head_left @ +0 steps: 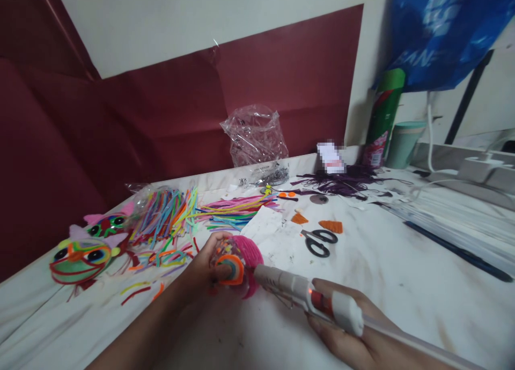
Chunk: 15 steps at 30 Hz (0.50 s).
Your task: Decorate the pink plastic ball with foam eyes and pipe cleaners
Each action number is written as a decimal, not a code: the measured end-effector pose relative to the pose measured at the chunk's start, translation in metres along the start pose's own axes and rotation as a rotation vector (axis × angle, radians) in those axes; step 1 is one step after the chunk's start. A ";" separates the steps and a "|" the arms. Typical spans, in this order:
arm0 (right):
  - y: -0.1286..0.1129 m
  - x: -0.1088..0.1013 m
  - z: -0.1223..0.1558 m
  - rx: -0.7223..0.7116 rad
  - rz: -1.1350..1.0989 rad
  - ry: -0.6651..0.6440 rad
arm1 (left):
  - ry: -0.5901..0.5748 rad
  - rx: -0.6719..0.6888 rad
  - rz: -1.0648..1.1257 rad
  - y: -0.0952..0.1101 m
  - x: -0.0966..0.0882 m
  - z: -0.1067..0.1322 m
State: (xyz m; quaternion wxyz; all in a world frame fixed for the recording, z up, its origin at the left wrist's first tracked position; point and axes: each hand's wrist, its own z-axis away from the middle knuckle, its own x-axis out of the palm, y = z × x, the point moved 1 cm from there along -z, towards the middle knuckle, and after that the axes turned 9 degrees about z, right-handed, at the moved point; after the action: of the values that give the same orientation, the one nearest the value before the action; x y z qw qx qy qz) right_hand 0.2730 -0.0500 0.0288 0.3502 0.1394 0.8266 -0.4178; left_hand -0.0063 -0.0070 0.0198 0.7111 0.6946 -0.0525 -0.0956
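Gripping a pink craft piece [253,252] just above the surface [386,300] in the left hand [213,265], with fingers pinching it beside an orange-and-teal arch [240,271]. Holding a glue gun [285,284] in the right hand [350,327], with fingers wrapped around its body; aiming the nozzle at the pink edge, touching or just beside, cannot tell which. Beyond, can see black-handled scissors [323,242] and colourful pipe cleaners [164,212]. Farther back, can make out small dark print on a clear bag [257,137], too tiny to read; likewise on a green can [386,110]. On a blue bag [462,48], can read "ANE" after an unclear letter, below a pale emblem.
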 end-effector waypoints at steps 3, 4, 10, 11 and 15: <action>0.002 0.002 -0.001 -0.030 -0.014 0.008 | 0.011 0.006 -0.008 0.000 0.000 0.000; 0.002 0.003 -0.001 -0.039 -0.017 0.012 | 0.013 0.002 -0.012 0.000 0.000 -0.001; 0.002 0.003 0.001 0.047 -0.012 -0.007 | 0.005 -0.005 -0.042 -0.001 -0.002 -0.001; 0.002 0.002 0.002 0.051 -0.015 -0.013 | 0.004 -0.008 -0.044 -0.001 -0.002 -0.001; 0.001 0.001 0.001 0.016 -0.023 -0.036 | 0.023 -0.007 -0.069 0.001 -0.001 -0.001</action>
State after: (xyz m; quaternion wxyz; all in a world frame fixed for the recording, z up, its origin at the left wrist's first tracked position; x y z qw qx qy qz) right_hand 0.2732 -0.0504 0.0270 0.3589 0.1250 0.8185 -0.4309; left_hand -0.0068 -0.0063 0.0207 0.7103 0.6946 -0.0203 -0.1123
